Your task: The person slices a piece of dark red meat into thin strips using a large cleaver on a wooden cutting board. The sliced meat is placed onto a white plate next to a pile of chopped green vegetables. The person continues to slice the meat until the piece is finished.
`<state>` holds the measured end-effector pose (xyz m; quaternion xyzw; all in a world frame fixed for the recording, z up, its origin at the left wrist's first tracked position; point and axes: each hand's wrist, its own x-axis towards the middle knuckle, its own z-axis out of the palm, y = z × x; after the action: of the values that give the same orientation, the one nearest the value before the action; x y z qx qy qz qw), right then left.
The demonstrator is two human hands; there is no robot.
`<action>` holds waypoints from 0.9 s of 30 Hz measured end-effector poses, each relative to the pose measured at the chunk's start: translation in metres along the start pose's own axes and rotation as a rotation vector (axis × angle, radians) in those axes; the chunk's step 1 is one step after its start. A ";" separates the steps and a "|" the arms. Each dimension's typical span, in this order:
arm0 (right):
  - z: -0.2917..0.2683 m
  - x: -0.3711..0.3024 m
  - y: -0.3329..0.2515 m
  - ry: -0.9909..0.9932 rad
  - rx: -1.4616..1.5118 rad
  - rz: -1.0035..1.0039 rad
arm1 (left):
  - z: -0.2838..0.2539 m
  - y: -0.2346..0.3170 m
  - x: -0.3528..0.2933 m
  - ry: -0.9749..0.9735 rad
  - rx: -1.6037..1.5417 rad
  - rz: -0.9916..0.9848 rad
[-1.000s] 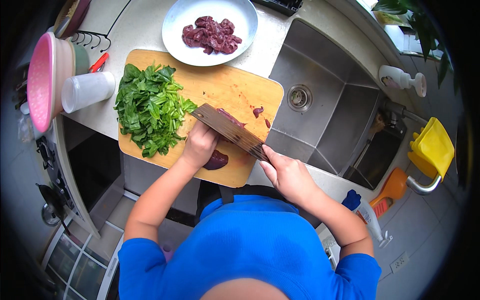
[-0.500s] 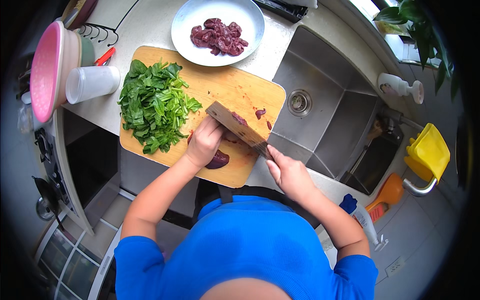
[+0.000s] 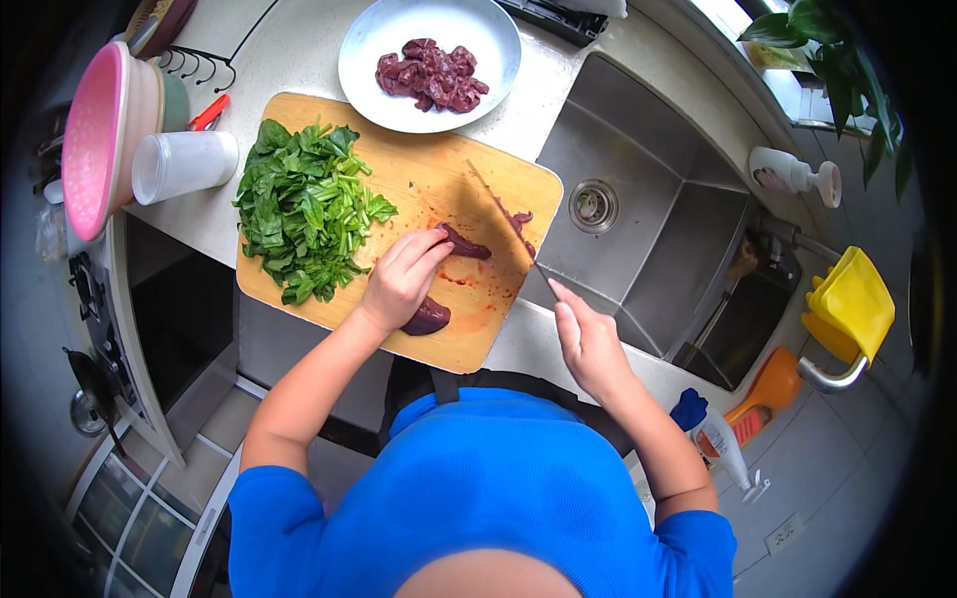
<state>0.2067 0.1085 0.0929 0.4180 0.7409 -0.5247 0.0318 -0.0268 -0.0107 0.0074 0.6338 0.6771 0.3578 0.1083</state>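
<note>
A heap of chopped greens point(image 3: 304, 214) crowds the left of our cutting board point(image 3: 414, 164), a white plate point(image 3: 419, 22) of cut meat sits at its far edge, and a dark red lump point(image 3: 429, 318) lies near our left wrist. Our left hand point(image 3: 404, 282) keeps its fingers together, tips on the meat strip point(image 3: 467, 244) mid-board, while our right hand's point(image 3: 596, 347) fingers wrap the handle of a knife point(image 3: 503, 221), its blade beside small scraps point(image 3: 520, 219). Bare wood spans strip to plate, and the board's right edge meets the sink point(image 3: 648, 149).
</note>
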 end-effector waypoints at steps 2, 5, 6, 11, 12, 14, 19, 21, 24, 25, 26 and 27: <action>0.002 -0.003 -0.004 0.015 0.012 -0.090 | -0.003 0.004 0.000 0.025 0.003 -0.003; 0.000 0.000 -0.013 -0.100 -0.139 -0.079 | -0.003 -0.002 0.001 -0.028 0.020 0.030; 0.003 -0.002 -0.010 -0.084 -0.163 -0.148 | -0.005 -0.002 0.000 -0.043 0.014 0.023; 0.005 -0.006 -0.003 -0.137 -0.295 -0.156 | 0.000 -0.009 -0.009 -0.046 -0.013 -0.022; 0.005 -0.005 -0.005 -0.140 -0.298 -0.154 | 0.000 -0.008 -0.008 -0.044 -0.007 -0.026; 0.006 0.002 -0.010 -0.150 -0.297 -0.157 | -0.001 -0.007 -0.007 -0.048 -0.007 -0.023; 0.024 0.053 -0.041 -0.257 -0.328 -0.089 | 0.003 -0.008 -0.008 -0.087 -0.021 0.002; 0.033 0.052 -0.027 -0.157 -0.319 -0.180 | 0.002 -0.008 -0.005 -0.079 -0.005 -0.006; 0.020 0.022 -0.006 -0.142 -0.324 -0.156 | 0.000 -0.011 -0.007 -0.068 0.012 -0.008; 0.018 0.014 0.000 -0.126 -0.302 -0.170 | -0.002 -0.009 -0.002 -0.054 0.016 0.004; 0.017 0.008 0.005 -0.111 -0.280 -0.185 | -0.003 -0.008 0.000 -0.039 0.020 0.014; 0.016 0.006 0.010 -0.098 -0.259 -0.200 | -0.001 -0.010 -0.001 -0.052 0.010 0.004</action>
<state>0.2026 0.0999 0.0753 0.3083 0.8378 -0.4453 0.0690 -0.0352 -0.0112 0.0021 0.6449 0.6746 0.3379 0.1220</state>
